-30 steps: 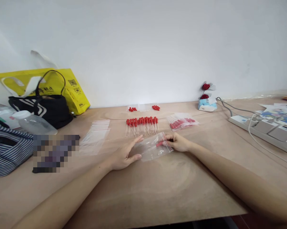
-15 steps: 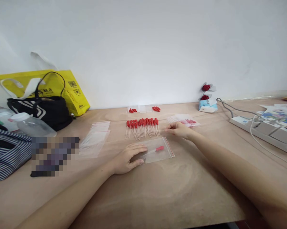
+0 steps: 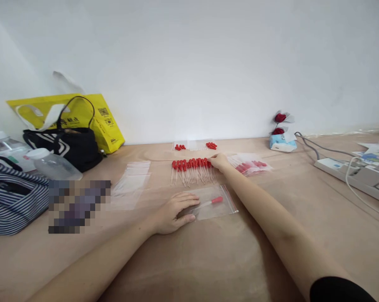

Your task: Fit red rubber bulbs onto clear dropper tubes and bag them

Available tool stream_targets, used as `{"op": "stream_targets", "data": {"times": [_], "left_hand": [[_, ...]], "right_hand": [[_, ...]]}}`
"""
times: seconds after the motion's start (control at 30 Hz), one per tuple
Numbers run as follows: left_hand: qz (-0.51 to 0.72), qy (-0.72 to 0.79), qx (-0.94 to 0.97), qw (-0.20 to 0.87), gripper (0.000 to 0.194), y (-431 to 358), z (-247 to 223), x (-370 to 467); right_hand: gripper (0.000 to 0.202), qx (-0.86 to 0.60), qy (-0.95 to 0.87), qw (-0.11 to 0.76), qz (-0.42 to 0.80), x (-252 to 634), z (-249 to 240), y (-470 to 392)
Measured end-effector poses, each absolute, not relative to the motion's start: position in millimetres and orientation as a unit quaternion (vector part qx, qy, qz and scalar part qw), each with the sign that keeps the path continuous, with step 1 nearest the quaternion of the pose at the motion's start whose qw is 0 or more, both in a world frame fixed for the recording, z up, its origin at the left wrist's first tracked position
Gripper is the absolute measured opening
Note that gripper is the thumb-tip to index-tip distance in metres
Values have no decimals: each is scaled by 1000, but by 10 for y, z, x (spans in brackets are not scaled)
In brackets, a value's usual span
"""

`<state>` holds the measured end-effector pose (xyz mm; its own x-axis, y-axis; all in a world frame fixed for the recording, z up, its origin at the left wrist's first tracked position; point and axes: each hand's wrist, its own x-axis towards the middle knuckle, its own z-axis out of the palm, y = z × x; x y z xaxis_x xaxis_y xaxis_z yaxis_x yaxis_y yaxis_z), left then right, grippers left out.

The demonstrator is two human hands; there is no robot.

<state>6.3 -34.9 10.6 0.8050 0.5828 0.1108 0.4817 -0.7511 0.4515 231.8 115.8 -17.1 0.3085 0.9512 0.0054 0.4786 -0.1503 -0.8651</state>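
Observation:
On the table lies a clear zip bag [image 3: 208, 212] with one red-bulbed dropper [image 3: 217, 200] inside. My left hand [image 3: 176, 212] rests on the bag's left end, thumb and fingers apart. Behind the bag is a row of droppers [image 3: 194, 167] with red bulbs and clear stems. My right hand [image 3: 219, 161] is at the right end of this row, its fingertips against the last red bulb; whether they grip it is hard to make out. Filled bags [image 3: 252, 164] with red bulbs lie right of that hand. Flat clear bags [image 3: 131, 184] lie to the left.
Two groups of small red bulbs [image 3: 211, 146] lie at the back by the wall. A yellow bag [image 3: 109, 126], a black bag [image 3: 79, 151], a bottle [image 3: 58, 164] and a striped bag [image 3: 16, 201] stand left. To the right are a tissue pack [image 3: 283, 143] and a power strip [image 3: 334, 168].
My right hand has moved forward and left, from beside the filled bags to the right end of the dropper row. My left hand still rests on the bag. The view has shifted slightly.

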Motion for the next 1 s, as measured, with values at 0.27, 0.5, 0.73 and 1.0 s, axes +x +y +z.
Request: {"op": "stream_targets", "data": {"times": [0.27, 0.5, 0.73, 1.0], "left_hand": [[114, 289, 928, 205, 38, -337, 96, 46], [106, 297, 931, 184, 39, -331, 93, 62], [107, 292, 933, 181, 40, -303, 52, 52], [120, 288, 931, 192, 41, -302, 47, 48]], "right_hand": [[23, -606, -442, 559, 354, 2506, -7, 836], [35, -513, -373, 696, 336, 2945, -137, 81], [38, -497, -326, 712, 373, 2868, -275, -59], [36, -486, -354, 711, 363, 2791, -214, -181]]}}
